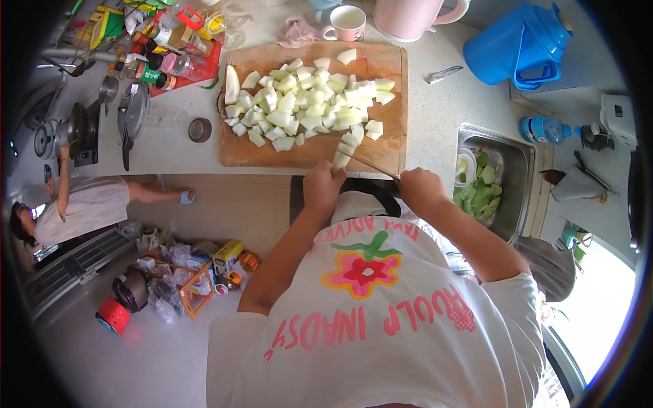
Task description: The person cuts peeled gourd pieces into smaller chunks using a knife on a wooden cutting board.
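Note:
A wooden cutting board [316, 155] lies at the counter's edge, heaped with pale green-white chunks of a gourd-like vegetable [306, 97]. One longer wedge [232, 84] rests by the board's left edge. At the front edge my left hand [324, 188] holds a partly sliced strip of the same vegetable [342, 155] against the board. My right hand [421, 191] grips the handle of a kitchen knife [370, 164], whose blade crosses the strip. The handle is mostly hidden in my fist.
A small paring knife [445, 75] lies right of the board. Peelings [479, 194] and a white bowl fill part of the steel sink [520, 204]. A mug [348, 23], pink jug [405, 20] and blue thermos [515, 46] stand behind. Another person [81, 209] is by the stove.

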The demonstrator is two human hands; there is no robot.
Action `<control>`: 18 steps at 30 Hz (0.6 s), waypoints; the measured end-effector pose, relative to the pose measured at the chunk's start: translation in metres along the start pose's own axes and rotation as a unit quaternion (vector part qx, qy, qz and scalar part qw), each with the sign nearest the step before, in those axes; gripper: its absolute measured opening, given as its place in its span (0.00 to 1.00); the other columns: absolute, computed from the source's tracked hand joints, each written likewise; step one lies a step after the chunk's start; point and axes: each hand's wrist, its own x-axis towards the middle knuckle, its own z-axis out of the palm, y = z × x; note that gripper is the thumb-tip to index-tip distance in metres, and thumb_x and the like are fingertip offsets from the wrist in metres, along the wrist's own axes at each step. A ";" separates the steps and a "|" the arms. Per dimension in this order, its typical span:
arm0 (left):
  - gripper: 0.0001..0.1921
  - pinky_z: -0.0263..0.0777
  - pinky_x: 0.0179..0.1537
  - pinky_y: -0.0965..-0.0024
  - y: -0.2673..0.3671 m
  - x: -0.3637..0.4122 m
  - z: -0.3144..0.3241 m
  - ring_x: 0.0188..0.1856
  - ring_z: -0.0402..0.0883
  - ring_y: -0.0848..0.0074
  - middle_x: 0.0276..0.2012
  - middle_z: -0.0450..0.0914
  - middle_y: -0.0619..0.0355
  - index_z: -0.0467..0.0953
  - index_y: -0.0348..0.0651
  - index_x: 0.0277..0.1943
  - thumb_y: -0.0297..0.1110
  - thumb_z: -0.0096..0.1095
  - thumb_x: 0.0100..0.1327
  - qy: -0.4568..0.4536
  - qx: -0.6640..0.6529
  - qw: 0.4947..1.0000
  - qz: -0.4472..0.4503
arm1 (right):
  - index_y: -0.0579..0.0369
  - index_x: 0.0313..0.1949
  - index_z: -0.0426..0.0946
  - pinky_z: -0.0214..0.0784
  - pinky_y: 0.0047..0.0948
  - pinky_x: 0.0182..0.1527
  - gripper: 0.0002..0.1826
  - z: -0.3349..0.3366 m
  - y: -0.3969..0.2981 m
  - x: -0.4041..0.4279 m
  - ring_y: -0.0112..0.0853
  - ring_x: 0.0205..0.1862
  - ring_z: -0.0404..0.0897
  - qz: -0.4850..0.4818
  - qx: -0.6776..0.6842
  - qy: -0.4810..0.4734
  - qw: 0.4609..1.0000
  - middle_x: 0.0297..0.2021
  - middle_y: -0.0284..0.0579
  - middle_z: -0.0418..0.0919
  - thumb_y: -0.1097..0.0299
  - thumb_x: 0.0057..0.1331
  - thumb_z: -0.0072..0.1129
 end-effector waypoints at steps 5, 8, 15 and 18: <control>0.13 0.72 0.33 0.57 0.001 0.001 -0.001 0.30 0.80 0.51 0.26 0.79 0.43 0.74 0.34 0.31 0.36 0.68 0.55 -0.018 -0.027 0.999 -0.040 | 0.57 0.33 0.82 0.79 0.39 0.39 0.09 0.008 0.005 0.019 0.44 0.37 0.85 -0.006 -0.022 -0.012 1.000 0.32 0.52 0.83 0.67 0.62 0.56; 0.13 0.72 0.32 0.57 0.001 0.000 -0.001 0.29 0.79 0.50 0.25 0.79 0.43 0.74 0.34 0.30 0.35 0.68 0.55 -0.004 -0.033 0.999 -0.034 | 0.58 0.33 0.82 0.78 0.39 0.38 0.10 -0.008 0.002 0.013 0.45 0.37 0.84 0.012 0.032 -0.003 0.999 0.32 0.53 0.83 0.65 0.62 0.56; 0.13 0.72 0.32 0.57 0.006 0.003 -0.003 0.29 0.79 0.50 0.25 0.78 0.42 0.75 0.33 0.30 0.35 0.68 0.55 0.009 -0.029 1.000 -0.006 | 0.58 0.29 0.81 0.76 0.43 0.37 0.19 -0.014 -0.004 -0.004 0.50 0.32 0.82 -0.005 0.056 0.038 0.998 0.28 0.56 0.81 0.57 0.68 0.51; 0.13 0.72 0.32 0.57 0.005 0.004 -0.003 0.30 0.80 0.50 0.25 0.78 0.42 0.75 0.32 0.31 0.35 0.68 0.55 0.002 -0.023 1.000 -0.005 | 0.57 0.32 0.82 0.77 0.41 0.38 0.15 -0.017 -0.006 -0.008 0.47 0.35 0.84 -0.003 0.044 0.012 0.999 0.31 0.54 0.82 0.59 0.66 0.54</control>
